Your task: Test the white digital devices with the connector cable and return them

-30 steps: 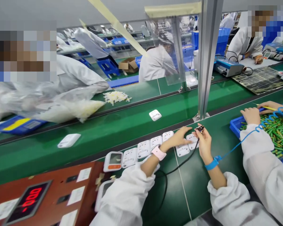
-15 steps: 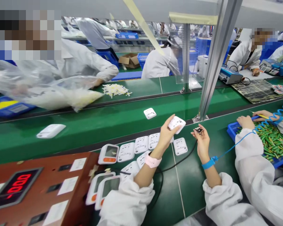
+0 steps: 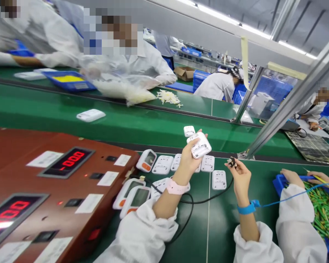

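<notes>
My left hand [image 3: 188, 160], with a pink band at its wrist, is closed around a white plastic device [image 3: 201, 147], its battery recess facing me. To the right, my right hand [image 3: 241, 177] pinches a small black connector [image 3: 231, 162] at the end of a black cable [image 3: 205, 201]. A blue strap [image 3: 247, 208] circles that wrist. Below and beside my left hand lie several similar white devices [image 3: 162, 165], backs up. One device with an orange button [image 3: 146, 160] shows its screen, and two more screened units [image 3: 137, 201] lie nearer me.
A red-brown instrument box [image 3: 109, 148] with red digital displays fills the left. Beyond runs a green belt [image 3: 137, 124] carrying a white device [image 3: 91, 115]. A metal post [image 3: 271, 118] stands at right. Beside it, a co-worker's hands [image 3: 292, 178] are at a blue tray [image 3: 278, 184] of green parts.
The view has swung left, showing more of the instrument box. My left hand has turned the white device so its recess faces me. My right hand still pinches the connector.
</notes>
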Demonstrator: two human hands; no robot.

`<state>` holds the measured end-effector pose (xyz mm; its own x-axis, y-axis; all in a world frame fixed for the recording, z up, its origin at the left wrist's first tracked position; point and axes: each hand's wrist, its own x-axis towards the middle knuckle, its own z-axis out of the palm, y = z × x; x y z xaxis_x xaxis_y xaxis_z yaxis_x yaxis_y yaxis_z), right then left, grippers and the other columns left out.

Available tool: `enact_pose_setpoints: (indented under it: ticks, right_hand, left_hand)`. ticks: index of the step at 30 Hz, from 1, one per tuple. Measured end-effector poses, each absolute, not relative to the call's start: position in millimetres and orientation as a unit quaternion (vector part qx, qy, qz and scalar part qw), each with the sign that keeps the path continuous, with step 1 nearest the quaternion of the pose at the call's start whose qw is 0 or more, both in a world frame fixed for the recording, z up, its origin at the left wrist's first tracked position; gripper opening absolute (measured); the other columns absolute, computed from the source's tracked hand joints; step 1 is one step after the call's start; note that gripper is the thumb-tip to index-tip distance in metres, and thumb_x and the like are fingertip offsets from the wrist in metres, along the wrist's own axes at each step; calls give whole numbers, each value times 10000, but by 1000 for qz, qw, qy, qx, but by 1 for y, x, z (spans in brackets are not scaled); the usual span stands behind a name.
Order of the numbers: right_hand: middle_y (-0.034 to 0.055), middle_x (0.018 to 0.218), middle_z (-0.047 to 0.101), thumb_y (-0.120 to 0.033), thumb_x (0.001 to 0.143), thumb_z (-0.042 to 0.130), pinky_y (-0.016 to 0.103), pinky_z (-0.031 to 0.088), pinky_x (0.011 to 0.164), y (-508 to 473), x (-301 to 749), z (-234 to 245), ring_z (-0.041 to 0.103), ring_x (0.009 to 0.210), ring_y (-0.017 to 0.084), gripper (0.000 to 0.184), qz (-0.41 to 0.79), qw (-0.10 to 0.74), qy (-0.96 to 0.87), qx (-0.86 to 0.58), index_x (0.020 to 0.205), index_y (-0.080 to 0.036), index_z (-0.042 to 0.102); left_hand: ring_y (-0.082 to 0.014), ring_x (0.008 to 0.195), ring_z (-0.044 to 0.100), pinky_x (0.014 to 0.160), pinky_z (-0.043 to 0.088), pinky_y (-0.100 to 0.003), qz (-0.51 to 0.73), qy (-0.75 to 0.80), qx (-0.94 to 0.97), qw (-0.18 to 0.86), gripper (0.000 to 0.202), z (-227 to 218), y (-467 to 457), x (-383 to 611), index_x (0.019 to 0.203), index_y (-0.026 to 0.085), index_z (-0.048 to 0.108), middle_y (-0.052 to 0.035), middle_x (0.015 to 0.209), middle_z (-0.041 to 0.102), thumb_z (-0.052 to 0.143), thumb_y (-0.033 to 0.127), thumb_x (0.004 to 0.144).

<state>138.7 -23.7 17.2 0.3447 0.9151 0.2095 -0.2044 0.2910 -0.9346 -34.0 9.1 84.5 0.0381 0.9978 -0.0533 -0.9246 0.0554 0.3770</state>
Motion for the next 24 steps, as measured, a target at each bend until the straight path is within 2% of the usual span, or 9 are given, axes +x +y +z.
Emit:
enact_pose_setpoints:
  ticks: [3, 5, 7, 10, 15, 24]
  right_hand:
    - [97, 889, 718, -287, 580, 799, 388, 579, 832, -24, 122, 39, 695, 803, 213, 374, 391, 678, -449, -430, 898, -108, 716]
    - [95, 884, 718, -275, 607, 770, 350, 584, 804, -27, 113, 50, 692, 812, 202, 332, 369, 673, -478, -429, 890, -109, 719]
    - [86, 873, 712, -253, 659, 721, 298, 584, 754, -32, 105, 57, 684, 791, 176, 268, 335, 658, -513, -437, 889, -114, 721]
    - [55, 833, 693, -208, 719, 644, 237, 567, 683, -39, 100, 62, 660, 723, 131, 183, 253, 621, -580, -463, 869, -131, 714]
    - [11, 727, 654, -179, 725, 611, 212, 540, 626, -41, 99, 63, 621, 642, 104, 95, 125, 586, -638, -483, 787, -146, 676]
    - [-8, 680, 630, -150, 723, 602, 203, 492, 590, -42, 98, 63, 571, 584, 86, 55, 78, 555, -665, -494, 740, -156, 654]
  left_hand:
    - [-235, 1057, 633, 897, 517, -404, 655, 126, 103, 738, 508, 91, 5, -38, 1409, 249, 414, -112, 1155, 642, 427, 423, 931]
    - [-260, 1026, 643, 871, 521, -451, 642, 131, 114, 747, 582, 93, 3, -38, 1436, 246, 380, -145, 1187, 621, 343, 542, 937]
    - [-223, 887, 668, 785, 543, -390, 643, 144, 133, 740, 611, 93, 1, -37, 1441, 226, 380, -148, 1111, 644, 297, 564, 940]
    - [-168, 731, 651, 684, 541, -311, 654, 170, 185, 714, 567, 93, -1, -33, 1437, 221, 395, -111, 984, 667, 255, 503, 965]
    - [-161, 754, 646, 685, 545, -285, 658, 188, 251, 684, 546, 91, -5, -25, 1414, 199, 434, -95, 991, 668, 311, 472, 957]
    - [-156, 776, 633, 698, 543, -263, 648, 175, 290, 683, 644, 82, -5, -19, 1357, 196, 503, -78, 979, 670, 527, 573, 835]
